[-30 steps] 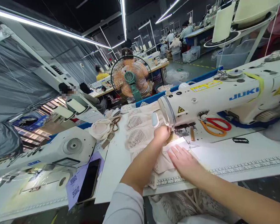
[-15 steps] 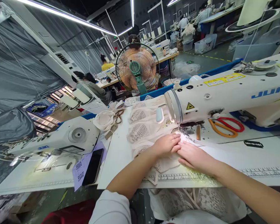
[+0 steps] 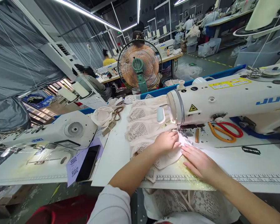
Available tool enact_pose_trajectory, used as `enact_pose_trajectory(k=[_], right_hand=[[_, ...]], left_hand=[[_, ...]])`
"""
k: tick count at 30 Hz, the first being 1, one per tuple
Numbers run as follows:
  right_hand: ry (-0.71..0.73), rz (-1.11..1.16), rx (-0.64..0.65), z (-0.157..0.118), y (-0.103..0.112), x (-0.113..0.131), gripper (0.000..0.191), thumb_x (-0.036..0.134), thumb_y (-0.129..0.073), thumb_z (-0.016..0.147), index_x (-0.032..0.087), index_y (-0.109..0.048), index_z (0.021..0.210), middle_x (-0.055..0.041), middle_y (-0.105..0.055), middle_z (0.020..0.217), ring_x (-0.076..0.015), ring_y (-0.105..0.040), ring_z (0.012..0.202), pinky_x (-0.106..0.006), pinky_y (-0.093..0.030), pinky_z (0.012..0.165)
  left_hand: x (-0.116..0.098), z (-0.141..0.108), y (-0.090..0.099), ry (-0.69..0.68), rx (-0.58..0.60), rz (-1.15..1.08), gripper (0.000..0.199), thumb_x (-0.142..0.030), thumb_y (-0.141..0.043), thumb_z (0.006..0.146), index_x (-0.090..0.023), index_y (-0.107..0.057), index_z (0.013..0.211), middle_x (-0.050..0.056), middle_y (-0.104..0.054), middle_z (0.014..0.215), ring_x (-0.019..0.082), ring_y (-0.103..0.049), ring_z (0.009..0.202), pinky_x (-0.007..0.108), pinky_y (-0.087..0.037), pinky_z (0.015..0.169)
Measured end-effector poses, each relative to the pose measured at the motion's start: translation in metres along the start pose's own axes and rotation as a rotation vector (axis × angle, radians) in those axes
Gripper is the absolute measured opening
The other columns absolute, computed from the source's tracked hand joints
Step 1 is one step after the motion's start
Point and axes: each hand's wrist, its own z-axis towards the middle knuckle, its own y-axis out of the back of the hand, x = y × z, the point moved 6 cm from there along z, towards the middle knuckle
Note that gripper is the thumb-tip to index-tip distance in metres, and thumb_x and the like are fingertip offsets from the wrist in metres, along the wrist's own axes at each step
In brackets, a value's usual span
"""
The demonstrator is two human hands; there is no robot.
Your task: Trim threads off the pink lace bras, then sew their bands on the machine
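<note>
My left hand (image 3: 166,143) rests on a pale beige fabric piece (image 3: 169,158) just in front of the sewing machine's needle area, fingers bent onto the cloth. The fabric runs under the head of the white sewing machine (image 3: 200,99); the needle itself is hard to make out. My right hand (image 3: 202,163) lies flat, fingers stretched, with its tips at the fabric's right edge and its palm over the tabletop. To the left of the machine head, several beige lace pieces (image 3: 137,130) lie in an overlapping row. More lace fabric (image 3: 200,202) hangs over my lap below the table edge.
Orange-and-red-handled scissors (image 3: 224,132) and a black razor blade (image 3: 251,150) lie right of the needle. A ruler strip (image 3: 247,179) runs along the front edge. Leftward are a phone (image 3: 88,163), a cord coil (image 3: 102,116) and another sewing machine (image 3: 70,130). A fan (image 3: 140,65) stands behind.
My right hand has drawn away from my left, opening a gap between them. My left hand stays on the fabric by the needle area. The whole view has shifted slightly.
</note>
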Motion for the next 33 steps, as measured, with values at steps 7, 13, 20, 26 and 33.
enact_pose_trajectory(k=[7, 13, 20, 26, 33], right_hand=[[-0.01, 0.007, -0.029, -0.001, 0.002, 0.0, 0.033, 0.026, -0.041, 0.091, 0.01, -0.061, 0.112, -0.0167, -0.062, 0.12, -0.0292, -0.054, 0.117, -0.048, -0.049, 0.094], [-0.018, 0.001, -0.029, -0.001, 0.002, -0.002, 0.032, 0.026, -0.042, 0.091, 0.011, -0.062, 0.111, -0.0153, -0.063, 0.12, -0.0287, -0.055, 0.116, -0.047, -0.049, 0.095], [-0.05, -0.01, -0.022, -0.001, -0.001, -0.005, 0.035, 0.025, -0.042, 0.09, 0.009, -0.059, 0.116, -0.0164, -0.061, 0.123, -0.0297, -0.053, 0.118, -0.048, -0.05, 0.093], [-0.074, -0.03, -0.024, 0.0, -0.004, -0.004, 0.036, 0.025, -0.043, 0.089, 0.007, -0.058, 0.116, -0.0179, -0.058, 0.126, -0.0306, -0.051, 0.12, -0.048, -0.05, 0.094], [-0.1, -0.024, -0.051, 0.0, -0.002, -0.007, 0.034, 0.023, -0.04, 0.09, 0.005, -0.063, 0.107, -0.0202, -0.063, 0.118, -0.0304, -0.057, 0.113, -0.047, -0.052, 0.091]], left_hand=[[-0.001, 0.004, 0.002, 0.008, 0.02, 0.02, 0.04, -0.04, -0.04, 0.092, -0.011, -0.059, 0.111, 0.011, -0.061, 0.12, 0.025, -0.055, 0.11, 0.035, -0.047, 0.093], [0.0, 0.005, 0.0, 0.0, 0.001, 0.018, 0.041, -0.041, -0.043, 0.091, -0.009, -0.06, 0.109, 0.012, -0.061, 0.119, 0.025, -0.055, 0.109, 0.035, -0.047, 0.092], [0.007, 0.008, 0.001, -0.029, -0.038, 0.025, 0.039, -0.04, -0.043, 0.091, -0.01, -0.061, 0.108, 0.012, -0.062, 0.116, 0.024, -0.056, 0.105, 0.035, -0.048, 0.089], [0.006, 0.012, 0.008, -0.065, -0.025, 0.036, 0.03, -0.031, -0.044, 0.089, -0.01, -0.064, 0.093, 0.013, -0.065, 0.106, 0.026, -0.058, 0.098, 0.038, -0.049, 0.082], [-0.035, -0.018, 0.009, -0.228, -0.06, 0.029, 0.036, -0.036, -0.046, 0.088, -0.01, -0.059, 0.11, 0.014, -0.062, 0.115, 0.025, -0.056, 0.105, 0.041, -0.043, 0.092]])
